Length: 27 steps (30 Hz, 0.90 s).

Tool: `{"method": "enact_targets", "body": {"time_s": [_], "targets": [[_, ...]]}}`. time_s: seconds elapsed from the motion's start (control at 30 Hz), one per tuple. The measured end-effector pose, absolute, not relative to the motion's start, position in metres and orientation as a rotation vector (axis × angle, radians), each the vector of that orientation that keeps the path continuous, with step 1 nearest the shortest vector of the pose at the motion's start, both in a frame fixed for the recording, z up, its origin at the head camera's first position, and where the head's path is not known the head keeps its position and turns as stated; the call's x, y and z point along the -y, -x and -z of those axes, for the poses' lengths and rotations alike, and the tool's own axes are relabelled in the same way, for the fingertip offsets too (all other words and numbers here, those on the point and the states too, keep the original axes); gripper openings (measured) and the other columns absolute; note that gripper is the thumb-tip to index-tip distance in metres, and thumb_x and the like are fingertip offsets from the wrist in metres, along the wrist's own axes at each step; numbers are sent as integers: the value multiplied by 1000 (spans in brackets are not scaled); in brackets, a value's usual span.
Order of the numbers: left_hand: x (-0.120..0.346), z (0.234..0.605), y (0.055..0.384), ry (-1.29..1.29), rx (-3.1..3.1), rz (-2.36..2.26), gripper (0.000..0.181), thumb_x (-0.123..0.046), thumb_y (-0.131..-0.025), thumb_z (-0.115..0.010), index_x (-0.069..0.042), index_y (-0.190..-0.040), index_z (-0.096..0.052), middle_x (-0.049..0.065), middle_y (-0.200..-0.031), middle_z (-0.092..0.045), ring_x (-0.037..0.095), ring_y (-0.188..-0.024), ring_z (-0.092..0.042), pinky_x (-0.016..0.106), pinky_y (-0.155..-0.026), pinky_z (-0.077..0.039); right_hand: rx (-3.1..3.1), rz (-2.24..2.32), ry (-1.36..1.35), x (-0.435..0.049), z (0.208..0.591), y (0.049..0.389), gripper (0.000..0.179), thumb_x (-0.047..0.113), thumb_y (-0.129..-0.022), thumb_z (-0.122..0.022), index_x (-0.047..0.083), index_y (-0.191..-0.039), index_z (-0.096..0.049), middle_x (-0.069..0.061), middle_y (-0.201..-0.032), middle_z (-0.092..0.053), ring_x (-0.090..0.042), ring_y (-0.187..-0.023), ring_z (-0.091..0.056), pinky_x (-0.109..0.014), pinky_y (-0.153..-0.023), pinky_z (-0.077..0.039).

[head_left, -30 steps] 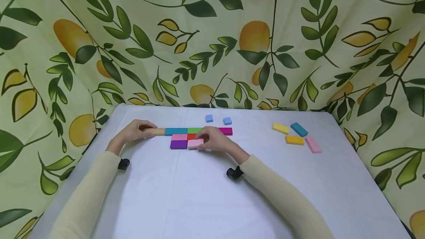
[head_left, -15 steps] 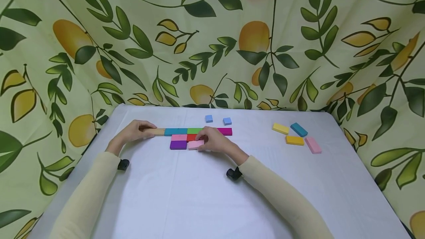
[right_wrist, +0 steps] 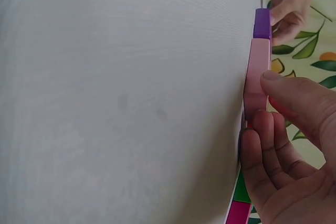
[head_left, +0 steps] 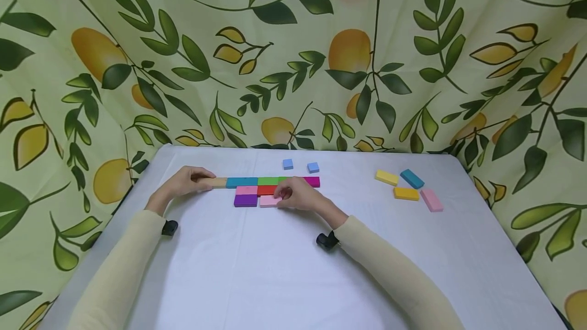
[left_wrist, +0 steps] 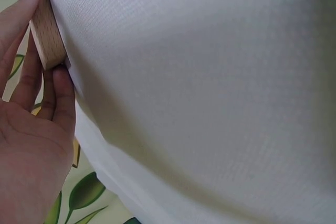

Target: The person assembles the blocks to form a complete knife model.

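Note:
At the row's left end my left hand grips a plain wooden block, thumb on its face and fingertips at its end. My right hand holds a light pink block between thumb and fingers, in front of the red block. A teal block, a green block and a magenta block continue the row, partly hidden behind the right hand. Left of the light pink block, a purple block lies before a brighter pink block.
Two small blue blocks lie behind the row. To the right is a loose group: a pale yellow block, a teal block, an orange-yellow block and a pink block. A leaf-patterned curtain hangs behind the white-covered table.
My right hand has shifted slightly to the right with the light pink block, and a narrow gap shows between it and the purple block. My left hand stays at the wooden block.

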<state>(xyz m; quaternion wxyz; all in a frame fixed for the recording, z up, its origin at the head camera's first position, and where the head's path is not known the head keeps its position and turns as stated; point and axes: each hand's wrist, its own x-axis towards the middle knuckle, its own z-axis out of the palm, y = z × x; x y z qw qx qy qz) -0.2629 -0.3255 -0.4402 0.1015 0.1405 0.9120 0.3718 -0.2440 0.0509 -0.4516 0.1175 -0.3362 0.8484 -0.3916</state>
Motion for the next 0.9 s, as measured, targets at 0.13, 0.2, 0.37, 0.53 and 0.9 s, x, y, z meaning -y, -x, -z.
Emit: {"method": "enact_targets", "body": {"time_s": [0.13,0.2,0.37,0.53,0.9], "targets": [[326,442,263,-434,-2693,-1111,33,-7,-90,-79,4,-120,-71,22,-121,-67,34,-104,-57,46,-92,-43,-2481,1158,997,-49,455,244,13,1,-85,-81,6,-95,-76,3,-85,-65,-14,-80,-58,-25,-76,-50],[326,443,263,-436,-2695,-1112,32,-7,-90,-79,3,-120,-71,22,-121,-67,34,-104,-57,46,-92,-43,-2484,1159,995,-47,455,244,13,1,-85,-81,7,-96,-76,3,-85,-65,-14,-80,-57,-25,-76,-50],[327,443,263,-425,-2700,-1109,32,-8,-90,-80,3,-119,-72,20,-120,-68,32,-103,-57,44,-91,-43,-2489,1150,981,-45,456,244,13,1,-86,-81,6,-97,-76,2,-85,-65,-15,-80,-57,-25,-76,-50],[327,441,263,-438,-2692,-1121,33,-8,-90,-80,3,-119,-72,21,-120,-68,32,-103,-57,44,-90,-43,-2500,1137,956,-43,453,243,13,2,-87,-81,7,-97,-76,2,-86,-64,-15,-81,-56,-25,-75,-49],[326,439,262,-432,-2684,-1113,34,-9,-90,-79,3,-121,-71,22,-121,-67,34,-105,-56,46,-92,-41,-2492,1138,940,-38,450,242,13,2,-87,-80,7,-98,-76,1,-86,-63,-16,-83,-55,-25,-75,-48]]}}
